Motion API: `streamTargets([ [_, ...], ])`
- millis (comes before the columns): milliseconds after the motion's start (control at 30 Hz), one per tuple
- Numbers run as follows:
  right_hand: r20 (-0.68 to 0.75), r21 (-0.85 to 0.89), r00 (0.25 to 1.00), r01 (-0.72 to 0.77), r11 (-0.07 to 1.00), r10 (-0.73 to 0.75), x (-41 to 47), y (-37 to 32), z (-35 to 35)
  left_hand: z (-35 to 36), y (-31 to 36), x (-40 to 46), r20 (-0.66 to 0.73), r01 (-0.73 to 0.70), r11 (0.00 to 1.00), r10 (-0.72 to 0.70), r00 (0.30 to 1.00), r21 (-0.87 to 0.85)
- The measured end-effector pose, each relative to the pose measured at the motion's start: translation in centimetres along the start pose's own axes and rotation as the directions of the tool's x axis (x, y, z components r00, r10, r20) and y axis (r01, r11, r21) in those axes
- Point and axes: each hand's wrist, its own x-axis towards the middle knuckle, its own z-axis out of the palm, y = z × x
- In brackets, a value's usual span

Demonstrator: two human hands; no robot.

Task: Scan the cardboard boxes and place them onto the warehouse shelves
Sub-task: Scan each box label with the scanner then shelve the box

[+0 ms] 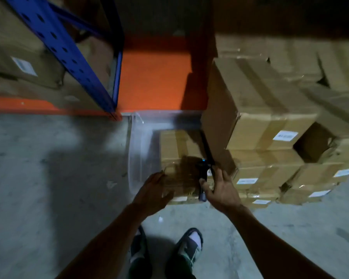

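Reaching down over a low cardboard box on the concrete floor, the person has the left hand against its near left corner, fingers seemingly straight, though blur makes the grip hard to judge. The right hand pinches a dark scanner by its handle, other fingers spread, the scanner lying over the box top.

I judge the task well short of done: a big stack of boxes stands touching this box on the right, while some boxes already sit on the left shelf behind the blue upright.

An orange shelf deck ahead lies bare, bounded by the upright and the stack. Open floor lies to the left for swinging the box.
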Motion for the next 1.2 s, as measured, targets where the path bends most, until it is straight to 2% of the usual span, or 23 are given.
streamTargets([
  [167,-0.049,0.076,0.989,-0.137,0.988,0.141,4.9,1.9,6.3,8.3,-5.1,2.7,0.015,-0.113,0.994,0.113,0.994,-0.003],
  [300,-0.095,0.118,0.98,-0.161,0.98,0.173,6.7,2.4,9.5,11.9,-6.9,2.4,-0.159,-0.24,0.971,0.24,0.958,0.022],
  [433,-0.151,0.223,0.971,-0.148,0.964,0.184,7.4,2.6,10.4,13.0,-8.0,2.5,-0.218,-0.228,0.971,0.208,0.954,-0.074],
  [500,-0.149,0.304,0.964,-0.165,0.938,0.218,7.2,2.5,9.8,12.7,-7.8,3.0,-0.235,-0.247,0.966,0.223,0.946,-0.079],
  [633,-0.189,0.426,0.967,-0.079,0.901,0.174,5.9,1.3,7.6,9.2,-7.8,5.7,-0.234,-0.208,0.976,0.187,0.954,-0.07],
  [833,-0.248,0.596,0.963,0.064,0.801,0.107,5.2,-1.8,5.7,0.2,-7.5,14.0,-0.254,-0.147,0.95,0.075,0.964,-0.277],
  [967,-0.25,0.647,0.967,0.128,0.752,0.051,5.3,-3.6,6.2,-1.5,-6.2,18.4,-0.347,-0.15,0.969,0.074,0.935,-0.198],
  [1033,-0.276,0.662,0.96,0.153,0.734,0.049,5.2,-4.4,6.7,-1.4,-7.2,19.0,-0.298,-0.158,0.977,0.109,0.948,-0.144],
  [1100,-0.267,0.69,0.961,0.138,0.71,0.073,4.8,-5.0,7.6,-1.1,-8.8,18.7,-0.145,-0.242,0.97,0.238,0.96,-0.008],
  [1200,-0.204,0.717,0.977,0.103,0.689,0.067,3.8,-5.7,9.1,-1.3,-10.8,18.2,0.053,-0.411,0.873,0.412,0.909,0.264],
])
